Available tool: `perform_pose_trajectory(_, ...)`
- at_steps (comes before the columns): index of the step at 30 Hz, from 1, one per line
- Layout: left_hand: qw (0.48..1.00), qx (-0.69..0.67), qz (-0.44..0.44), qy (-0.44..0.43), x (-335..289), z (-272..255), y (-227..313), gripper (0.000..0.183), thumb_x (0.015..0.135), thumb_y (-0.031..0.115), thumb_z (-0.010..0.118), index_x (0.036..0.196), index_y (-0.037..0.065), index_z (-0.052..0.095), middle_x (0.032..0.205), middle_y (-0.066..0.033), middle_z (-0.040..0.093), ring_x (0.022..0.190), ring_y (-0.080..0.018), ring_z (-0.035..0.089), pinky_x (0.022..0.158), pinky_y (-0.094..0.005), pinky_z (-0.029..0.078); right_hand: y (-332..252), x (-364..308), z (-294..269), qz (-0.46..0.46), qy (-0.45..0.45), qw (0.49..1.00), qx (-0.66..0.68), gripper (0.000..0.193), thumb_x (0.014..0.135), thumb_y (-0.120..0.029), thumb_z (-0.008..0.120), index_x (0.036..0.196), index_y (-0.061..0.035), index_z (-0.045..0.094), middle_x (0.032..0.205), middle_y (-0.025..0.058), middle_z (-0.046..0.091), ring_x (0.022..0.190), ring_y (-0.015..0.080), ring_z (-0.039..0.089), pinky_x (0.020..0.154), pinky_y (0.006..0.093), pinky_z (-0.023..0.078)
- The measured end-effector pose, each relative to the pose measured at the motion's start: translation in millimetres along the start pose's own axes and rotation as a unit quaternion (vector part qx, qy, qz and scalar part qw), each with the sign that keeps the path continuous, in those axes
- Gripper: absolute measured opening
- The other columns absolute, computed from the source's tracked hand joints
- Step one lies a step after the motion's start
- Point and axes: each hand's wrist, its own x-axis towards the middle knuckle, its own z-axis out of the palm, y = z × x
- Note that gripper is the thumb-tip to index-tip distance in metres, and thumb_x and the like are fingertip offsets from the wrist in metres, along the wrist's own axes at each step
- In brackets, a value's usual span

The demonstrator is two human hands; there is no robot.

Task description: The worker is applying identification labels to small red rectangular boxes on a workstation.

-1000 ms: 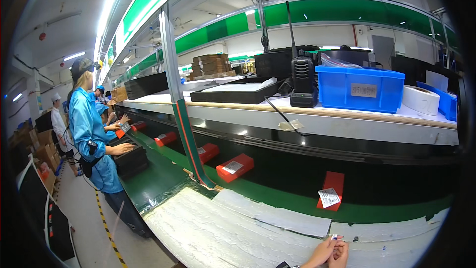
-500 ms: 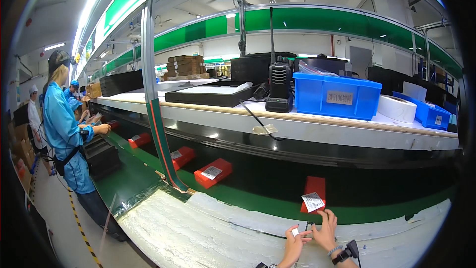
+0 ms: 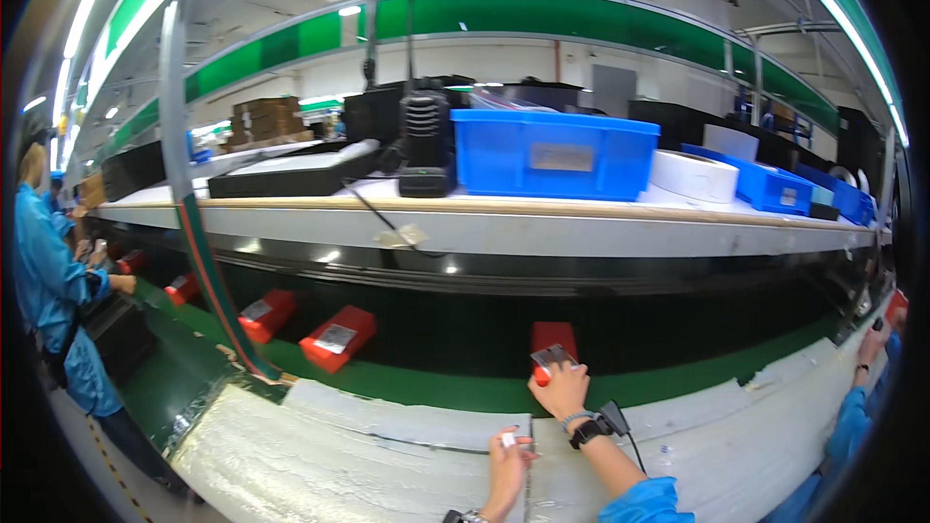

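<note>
My right hand [image 3: 562, 390] reaches over the green conveyor belt [image 3: 455, 389] and grips the near end of a red box [image 3: 553, 334]. Its thumb and fingers lie around the box and partly cover the label. Nearer to me, my left hand [image 3: 506, 473] is closed on a small white piece [image 3: 509, 440], held between its fingers above the pale film-covered ledge [image 3: 387, 436]. What kind of piece it is does not show. To the left, another red box [image 3: 351, 327] with a white label lies on the belt, followed by several more.
A shelf [image 3: 542, 223] behind the belt carries a walkie-talkie [image 3: 424, 140], a blue bin [image 3: 557, 155] and a white roll [image 3: 693, 177]. A green-edged post [image 3: 208, 261] rises at left. Co-workers in blue stand at left [image 3: 58, 261] and at the right edge [image 3: 852, 416].
The view has turned right, so the scene sits further left. My right hand has moved forward from the ledge and taken hold of the red box. My left hand keeps the white piece.
</note>
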Motion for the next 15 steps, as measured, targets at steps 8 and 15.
perform_pose_trajectory(8, 0.997, 0.065, -0.037, 0.021, 1.0, -7.5, 23.5, 0.03, 0.088, 0.01, 0.048, 0.117, 0.005, 0.049, 0.083, -0.0038, 0.063, 0.056, -0.0037, 0.042, 0.05, -0.0187, 0.034, 12.3, -63.2, -77.0, -0.037, -0.042, 0.997, 0.053, 0.071, 0.067, -0.049, 0.065, 0.121, -0.0033, 0.053, 0.127, 0.0131, 0.052, 0.091, 0.0386, 0.053, 0.072, 0.0461, 0.05)
perform_pose_trajectory(15, 0.97, 0.228, -0.003, -0.088, -4.4, -7.9, 31.6, 0.029, 0.086, 0.024, 0.059, 0.095, -0.004, 0.064, 0.077, -0.0081, 0.068, 0.066, -0.0122, 0.061, 0.059, -0.0268, 0.047, 19.5, -152.5, -150.6, -0.082, -0.056, 0.993, 0.062, 0.067, 0.065, -0.047, 0.07, 0.119, -0.0085, 0.057, 0.128, 0.0114, 0.052, 0.082, 0.0375, 0.054, 0.069, 0.0438, 0.05)
